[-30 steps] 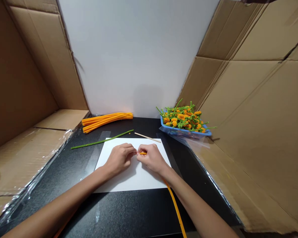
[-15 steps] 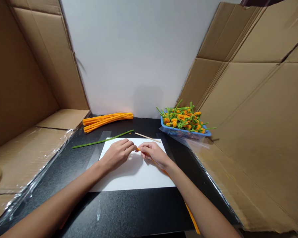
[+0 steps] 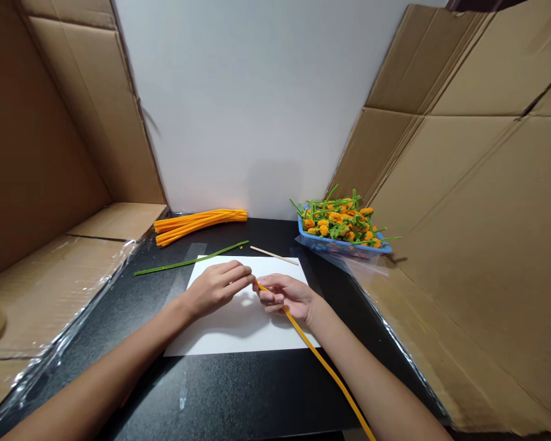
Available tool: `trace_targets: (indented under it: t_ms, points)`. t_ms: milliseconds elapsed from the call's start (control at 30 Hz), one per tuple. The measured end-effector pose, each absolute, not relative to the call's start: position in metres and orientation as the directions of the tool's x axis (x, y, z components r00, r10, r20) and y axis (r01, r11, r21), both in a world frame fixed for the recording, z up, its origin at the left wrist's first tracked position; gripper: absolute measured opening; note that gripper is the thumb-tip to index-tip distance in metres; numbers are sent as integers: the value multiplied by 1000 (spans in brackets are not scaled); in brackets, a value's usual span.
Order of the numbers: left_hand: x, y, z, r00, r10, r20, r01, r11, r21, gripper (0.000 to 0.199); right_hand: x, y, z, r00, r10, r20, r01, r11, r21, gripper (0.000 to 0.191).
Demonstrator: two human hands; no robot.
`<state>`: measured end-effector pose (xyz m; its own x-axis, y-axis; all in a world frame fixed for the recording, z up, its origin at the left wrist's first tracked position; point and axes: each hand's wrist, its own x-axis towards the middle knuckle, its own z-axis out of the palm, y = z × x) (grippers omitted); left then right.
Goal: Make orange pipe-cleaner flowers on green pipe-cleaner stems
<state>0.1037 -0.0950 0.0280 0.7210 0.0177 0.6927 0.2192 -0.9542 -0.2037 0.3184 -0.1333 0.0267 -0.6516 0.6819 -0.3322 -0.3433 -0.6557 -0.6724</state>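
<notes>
"Hands?"

"Left hand [image 3: 220, 286] is pinching the tip of an orange strip [image 3: 324, 361]; fingers are hiding that tip, so its shape is hard to tell. Right hand [image 3: 290, 295] is gripping the strip just beside it, above the white sheet [image 3: 257, 335]. The rest is trailing over the near table edge."

"Surroundings?"

"Green stem [image 3: 179, 265] and pale stick [image 3: 274, 255] are lying beyond the hands. Orange bundle [image 3: 199, 225] is resting far left, blue basket [image 3: 349, 246] of orange-and-green flowers [image 3: 335, 217] far right."
</notes>
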Motion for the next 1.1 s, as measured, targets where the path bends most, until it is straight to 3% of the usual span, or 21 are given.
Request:
trace_targets:
  t_ms: [300, 467, 567, 733, 967, 1033, 1100]
  points:
    - [101, -95, 46, 741, -128, 659, 120, -941, -317, 15, 315, -137, 29, -594, 691, -411, -361, -686, -632, 3]
    - [88, -104, 56, 833, -205, 514, 70, -883, -464, 24, 305, -142, 32, -549, 705, -448, -257, -653, -713, 5]
    - [81, -114, 69, 877, -184, 444, 65, -870, -488, 32, 296, -147, 40, -532, 735, -420, -225, -601, -767, 5]
    - [83, -121, 82, 891, -83, 446, 118, -907, -405, 27, 288, -152, 61, -447, 812, -376, -138, -478, -868, 12]
    - [104, -111, 69, 839, 255, 480, 328, -942, -73, 31, 296, -139, 65, -282, 911, -301, -14, -318, -948, 13]
    - [107, -109, 66, 836, 265, 481, 345, -935, -86, 30, 301, -135, 65, -283, 915, -289, 12, -298, -955, 13]
    - [107, -107, 64, 844, 199, 497, 321, -931, -172, 28, 307, -132, 66, -342, 886, -313, 26, -324, -946, 13]
